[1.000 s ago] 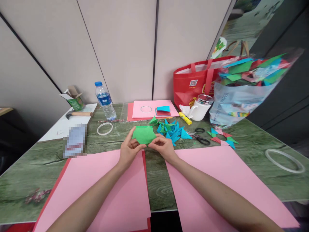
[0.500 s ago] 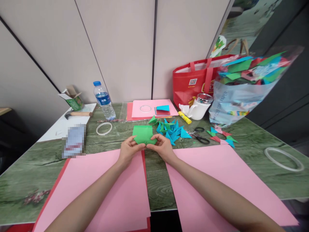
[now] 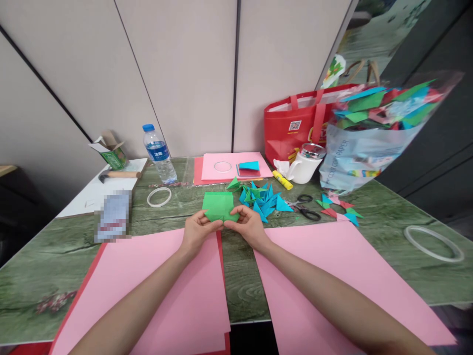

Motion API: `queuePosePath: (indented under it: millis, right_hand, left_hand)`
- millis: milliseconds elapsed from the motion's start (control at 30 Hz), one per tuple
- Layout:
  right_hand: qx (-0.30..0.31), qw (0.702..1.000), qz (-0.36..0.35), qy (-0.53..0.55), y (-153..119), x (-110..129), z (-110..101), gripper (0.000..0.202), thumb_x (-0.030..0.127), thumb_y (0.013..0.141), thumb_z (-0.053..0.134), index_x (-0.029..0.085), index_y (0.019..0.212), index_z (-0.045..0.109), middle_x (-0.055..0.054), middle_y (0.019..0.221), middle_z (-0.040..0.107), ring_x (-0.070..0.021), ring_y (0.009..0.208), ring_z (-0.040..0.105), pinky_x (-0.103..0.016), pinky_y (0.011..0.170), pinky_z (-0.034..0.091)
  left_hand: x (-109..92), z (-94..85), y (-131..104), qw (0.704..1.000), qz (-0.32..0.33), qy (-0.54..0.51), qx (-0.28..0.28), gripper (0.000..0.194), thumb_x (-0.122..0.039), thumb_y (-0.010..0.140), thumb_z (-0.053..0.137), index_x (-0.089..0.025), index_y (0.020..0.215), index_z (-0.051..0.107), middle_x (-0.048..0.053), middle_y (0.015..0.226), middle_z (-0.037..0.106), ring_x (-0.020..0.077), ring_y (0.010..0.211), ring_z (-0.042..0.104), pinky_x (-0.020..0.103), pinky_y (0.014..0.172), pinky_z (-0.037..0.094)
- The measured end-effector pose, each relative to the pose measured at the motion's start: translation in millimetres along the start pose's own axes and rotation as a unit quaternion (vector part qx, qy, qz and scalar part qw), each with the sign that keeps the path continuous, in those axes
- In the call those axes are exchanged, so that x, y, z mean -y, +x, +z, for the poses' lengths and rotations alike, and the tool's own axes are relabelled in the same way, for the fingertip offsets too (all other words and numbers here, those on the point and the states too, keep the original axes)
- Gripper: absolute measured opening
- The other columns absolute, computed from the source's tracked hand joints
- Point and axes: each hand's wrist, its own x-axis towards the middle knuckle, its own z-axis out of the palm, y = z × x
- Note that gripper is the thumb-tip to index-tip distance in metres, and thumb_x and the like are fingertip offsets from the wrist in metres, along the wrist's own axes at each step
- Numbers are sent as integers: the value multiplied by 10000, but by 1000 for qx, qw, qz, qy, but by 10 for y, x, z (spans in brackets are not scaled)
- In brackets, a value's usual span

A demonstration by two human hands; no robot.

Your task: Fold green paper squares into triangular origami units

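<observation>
Shows pink sheets (image 3: pixel 199 286) nearest. Just beyond, holds green paper (image 3: pixel 218 203) between left hand (image 3: pixel 196 231) and right hand (image 3: pixel 248 227), both curled and pinching its lower part. Appears mid-fold; probably calls for firm, even creasing. Farther off, reads "COPY PAPER" on plastic bag (image 3: pixel 351 153); cannot make out bottle label (image 3: pixel 157 151). Behind, shows QR code (image 3: pixel 294 125) on red bag (image 3: pixel 283 135).

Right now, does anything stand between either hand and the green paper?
Nothing visible does: the left hand and right hand both hold the green paper directly. The folded pieces lie beyond the right hand.
</observation>
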Motion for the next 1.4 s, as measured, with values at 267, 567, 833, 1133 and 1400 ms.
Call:
queuePosePath:
  millis: [267, 567, 833, 1133, 1400]
  right_hand:
    - [8, 1000, 5, 6, 1, -5, 6, 343, 329, 528, 730, 190, 750, 509, 22, 699, 499, -112, 601, 484, -231, 527, 398]
    - [6, 1000, -5, -4, 2, -2, 24, 337, 304, 537, 725, 198, 749, 486, 17, 700, 498, -122, 631, 504, -226, 519, 418]
    - [25, 998, 50, 28, -44, 7, 71, 549, 284, 556, 701, 225, 999, 383, 26, 707, 575, -127, 521, 563, -266, 500, 467]
    - [23, 998, 51, -14, -41, 13, 46, 446, 317, 555, 699, 198, 906, 451, 35, 620, 578, -131, 452, 548, -256, 437, 436]
    - [45, 998, 46, -10, -22, 23, 13, 404, 304, 572, 691, 199, 883, 457, 38, 595, 573, -136, 460, 549, -266, 450, 441]
  left_hand:
    - [4, 1, 0, 1000, -3, -5, -12, 387, -225, 522, 754, -111, 859, 602, 44, 760, 695, 171, 678, 641, 322, 689, 528]
    - [6, 4, -6, 999, 3, 4, -34, 383, -245, 502, 763, -117, 820, 593, 39, 732, 691, 176, 660, 641, 345, 684, 538]
    - [27, -6, -10, 996, 33, 66, -59, 381, -265, 492, 759, -125, 801, 585, 32, 701, 688, 179, 633, 642, 314, 643, 528]
    - [-48, -32, 9, 991, 24, 128, -16, 282, -298, 539, 728, -126, 725, 605, 31, 626, 667, 158, 563, 613, 244, 532, 483]
    - [-36, -73, 42, 995, -27, 76, 52, 337, -283, 511, 751, -116, 763, 602, 47, 685, 683, 159, 584, 622, 269, 573, 497]
